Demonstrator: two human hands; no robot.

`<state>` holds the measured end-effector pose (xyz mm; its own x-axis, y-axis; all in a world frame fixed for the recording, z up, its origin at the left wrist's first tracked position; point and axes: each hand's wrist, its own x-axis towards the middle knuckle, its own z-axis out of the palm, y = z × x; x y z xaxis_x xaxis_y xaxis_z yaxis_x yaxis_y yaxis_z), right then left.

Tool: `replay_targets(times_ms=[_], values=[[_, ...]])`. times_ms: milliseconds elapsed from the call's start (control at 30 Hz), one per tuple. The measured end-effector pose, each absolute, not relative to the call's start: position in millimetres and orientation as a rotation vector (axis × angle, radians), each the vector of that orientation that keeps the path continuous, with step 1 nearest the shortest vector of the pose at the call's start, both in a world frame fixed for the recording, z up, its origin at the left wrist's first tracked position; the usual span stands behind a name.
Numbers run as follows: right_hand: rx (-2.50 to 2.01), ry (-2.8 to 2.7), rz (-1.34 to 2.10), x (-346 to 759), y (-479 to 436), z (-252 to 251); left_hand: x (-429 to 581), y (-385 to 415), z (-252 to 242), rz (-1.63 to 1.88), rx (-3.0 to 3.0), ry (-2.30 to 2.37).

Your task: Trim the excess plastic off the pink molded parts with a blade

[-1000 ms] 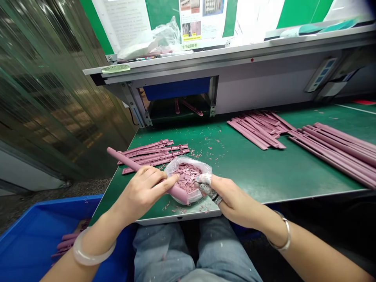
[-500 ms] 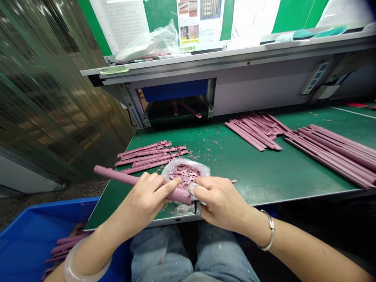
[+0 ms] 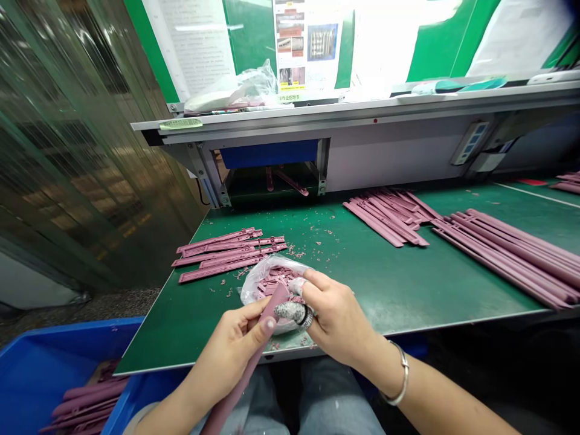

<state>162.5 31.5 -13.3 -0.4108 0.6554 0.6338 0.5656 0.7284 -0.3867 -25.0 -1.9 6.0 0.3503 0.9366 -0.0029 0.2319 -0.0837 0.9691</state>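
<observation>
The left hand (image 3: 240,338) is closed around a pink tube-like part (image 3: 242,380), its thumb on top; this part runs from the lap up to the plastic bag (image 3: 248,290), with its upper end over the bag's near side. The right hand (image 3: 333,314) is half curled beside this end, with a grey cover (image 3: 292,311) on the thumb and a white cover on a finger; I cannot tell if it grips anything. Pink scraps (image 3: 274,278) fill the bag, which sits on the green table (image 3: 385,290). To its left lie slim pink strips (image 3: 212,272); 2 larger groups lie to the right. A blue bin (image 3: 27,356) at lower left contains more pink parts. Above, on the board, a label (image 3: 290,97) below a sheet with photos lets the characters "作业指导书" be read; the writing on the shelf-edge label (image 3: 181,124) is too small. Compared with 0.5 second ago, the pink part has turned: then it pointed leftward across the table edge, now it comes down toward the lap, and the left hand has turned with it.
</observation>
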Motion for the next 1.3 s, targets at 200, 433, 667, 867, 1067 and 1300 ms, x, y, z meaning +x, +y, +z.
replay_targets(times_ms=[200, 433, 667, 867, 1067, 1300], values=[[-0.999, -2.129, 0.234, 156, 31, -9, -18, -2, -2, 1.027, 1.435, 1.148], [-1.167, -2.164, 0.099, 141, 34, -21, -12, 4, -14, 1.14, 1.187, 1.196], [-1.092, -2.398, 0.157, 111, 10, -37, -13, 54, 0, 1.369, 1.03, 1.152], [-0.792, -2.683, 0.223, 115, -19, -38, -31, 98, 3, 1.515, 0.976, 1.168], [-0.8, -2.767, 0.205, 127, -19, -38, -48, 113, -6, 1.678, 0.909, 1.21], [-0.873, -2.406, 0.495, 124, -10, -56, -29, 63, 3, 1.898, 0.967, 1.108]])
